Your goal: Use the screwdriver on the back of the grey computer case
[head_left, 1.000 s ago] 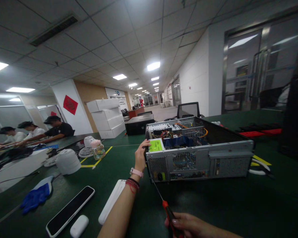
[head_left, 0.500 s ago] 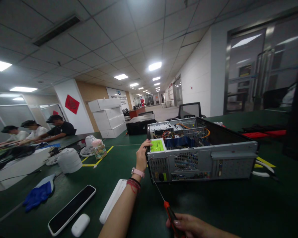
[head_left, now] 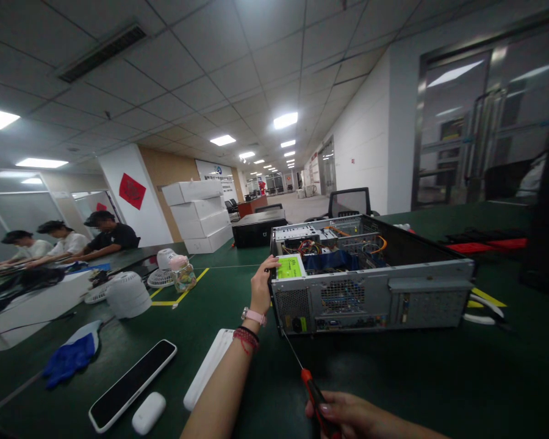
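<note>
At the computer case (head_left: 423, 283), outstretched left hand (head_left: 261, 285) clasps corner; right hand (head_left: 348, 412) grips screwdriver (head_left: 312, 388).

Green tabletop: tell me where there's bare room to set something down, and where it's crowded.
The widest bare patch lies on the near side of the computer case, right of the screwdriver in the right hand. A smaller one lies between the jar, the phone and the left hand. Crowded: far left, around the white fans.
</note>
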`<state>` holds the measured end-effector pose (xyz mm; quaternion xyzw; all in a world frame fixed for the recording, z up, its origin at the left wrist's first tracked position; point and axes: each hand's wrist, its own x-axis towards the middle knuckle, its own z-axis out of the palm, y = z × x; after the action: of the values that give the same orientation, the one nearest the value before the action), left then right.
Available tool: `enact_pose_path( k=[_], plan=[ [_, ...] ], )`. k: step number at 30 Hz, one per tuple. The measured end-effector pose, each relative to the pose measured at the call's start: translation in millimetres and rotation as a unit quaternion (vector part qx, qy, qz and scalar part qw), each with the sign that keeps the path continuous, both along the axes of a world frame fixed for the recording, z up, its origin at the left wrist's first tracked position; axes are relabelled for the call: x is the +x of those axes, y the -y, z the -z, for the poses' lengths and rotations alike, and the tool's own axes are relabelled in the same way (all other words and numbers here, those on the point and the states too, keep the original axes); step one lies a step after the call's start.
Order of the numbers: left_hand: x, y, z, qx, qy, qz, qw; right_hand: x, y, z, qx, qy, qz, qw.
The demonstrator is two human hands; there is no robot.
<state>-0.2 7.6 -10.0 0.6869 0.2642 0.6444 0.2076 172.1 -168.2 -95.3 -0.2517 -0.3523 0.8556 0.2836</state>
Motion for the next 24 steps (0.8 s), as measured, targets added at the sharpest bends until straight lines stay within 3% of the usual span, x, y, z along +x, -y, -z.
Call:
enact_pose_path(
  k=[24],
  plan=[
    [-0.1,3.6,-2.1,0.0,-0.009,-0.011,1.0,0.2,0.4,-0.5,0.0,-0.011,-0.013,1.0]
  ],
)
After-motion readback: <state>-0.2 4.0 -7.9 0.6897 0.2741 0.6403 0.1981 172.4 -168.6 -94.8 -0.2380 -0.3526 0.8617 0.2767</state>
